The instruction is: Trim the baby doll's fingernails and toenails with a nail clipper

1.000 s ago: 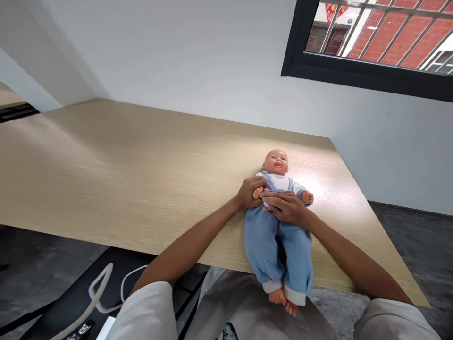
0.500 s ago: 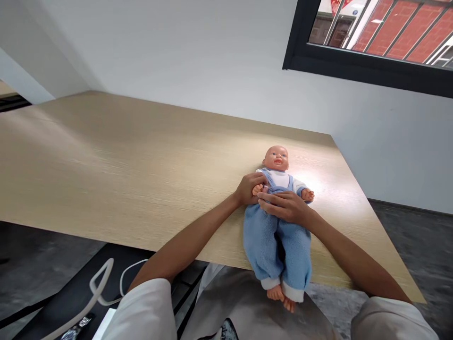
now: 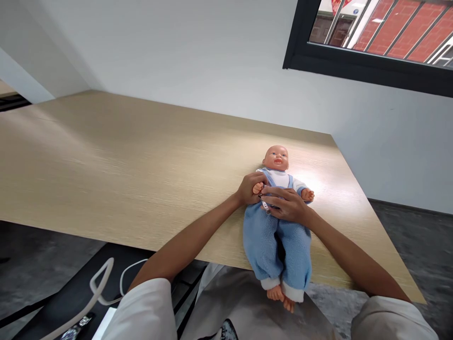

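A baby doll (image 3: pixel 277 236) in blue overalls and a white top lies face up at the table's front edge, its feet hanging past it. My left hand (image 3: pixel 249 187) is closed around the doll's arm at the picture's left, and the doll's small hand (image 3: pixel 258 188) shows beside my fingers. Over the doll's belly, my right hand (image 3: pixel 288 204) has its fingers bent around a small slim black-and-white object (image 3: pixel 265 206). Its kind is too small to make out, and part of it is hidden by my fingers. The doll's other arm (image 3: pixel 307 194) rests out to the right.
The wooden table (image 3: pixel 141 165) stretches far to the left, its right edge close to my right forearm. A white wall and a dark-framed window (image 3: pixel 354 56) stand behind it. Below left, a black chair seat (image 3: pixel 116 269) holds a pale cable (image 3: pixel 94 288).
My right hand's fingers have shifted slightly, and the slim black-and-white object shows more below them. My left hand and the doll stay nearly in place.
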`<action>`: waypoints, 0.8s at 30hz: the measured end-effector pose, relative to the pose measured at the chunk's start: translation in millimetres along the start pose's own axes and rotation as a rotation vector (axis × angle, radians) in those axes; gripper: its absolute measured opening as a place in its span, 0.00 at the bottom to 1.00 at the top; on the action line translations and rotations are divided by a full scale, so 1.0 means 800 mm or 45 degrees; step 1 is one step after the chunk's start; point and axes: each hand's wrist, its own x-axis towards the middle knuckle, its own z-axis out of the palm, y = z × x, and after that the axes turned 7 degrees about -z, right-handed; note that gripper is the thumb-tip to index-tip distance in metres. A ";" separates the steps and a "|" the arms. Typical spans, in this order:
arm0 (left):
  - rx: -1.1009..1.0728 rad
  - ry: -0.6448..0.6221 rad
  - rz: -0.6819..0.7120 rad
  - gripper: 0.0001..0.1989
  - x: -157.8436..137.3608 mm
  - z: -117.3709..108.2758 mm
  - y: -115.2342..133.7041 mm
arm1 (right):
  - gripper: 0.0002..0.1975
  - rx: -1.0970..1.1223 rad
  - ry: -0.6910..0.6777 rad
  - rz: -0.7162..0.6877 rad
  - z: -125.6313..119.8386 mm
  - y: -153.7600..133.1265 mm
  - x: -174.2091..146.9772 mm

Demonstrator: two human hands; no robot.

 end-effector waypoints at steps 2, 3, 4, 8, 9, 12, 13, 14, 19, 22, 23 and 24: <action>-0.018 0.025 -0.023 0.14 0.002 0.002 0.002 | 0.14 -0.011 -0.010 0.010 0.000 0.001 0.000; -0.026 0.035 -0.029 0.14 0.003 0.002 0.002 | 0.14 -0.016 -0.010 0.021 0.001 0.001 -0.001; -0.032 0.042 -0.030 0.14 0.003 0.003 0.003 | 0.14 -0.016 -0.007 0.036 0.001 0.001 -0.001; -0.056 0.048 -0.010 0.15 0.004 0.002 0.002 | 0.14 0.011 0.002 0.081 0.004 0.001 -0.004; -0.059 0.048 -0.006 0.15 0.004 0.002 0.002 | 0.14 0.016 0.003 0.083 0.005 0.001 -0.004; -0.058 0.044 -0.004 0.16 0.003 0.001 0.001 | 0.14 0.042 0.001 0.104 0.006 0.002 -0.005; -0.057 0.044 -0.006 0.16 0.003 0.001 0.001 | 0.13 0.058 0.004 0.115 0.007 0.003 -0.006; -0.055 0.042 -0.008 0.16 0.003 0.001 0.001 | 0.13 0.075 0.009 0.121 0.007 0.003 -0.006; -0.046 0.026 -0.011 0.12 0.003 -0.001 0.003 | 0.14 0.101 0.016 0.097 0.008 0.004 -0.008; -0.041 0.020 -0.012 0.10 0.003 -0.002 0.003 | 0.15 0.095 0.013 0.108 0.008 0.005 -0.009; -0.041 0.020 -0.011 0.10 0.003 -0.002 0.003 | 0.15 0.101 0.012 0.119 0.009 0.006 -0.010; -0.044 0.021 -0.010 0.11 0.003 -0.002 0.002 | 0.15 0.116 0.004 0.136 0.009 0.006 -0.011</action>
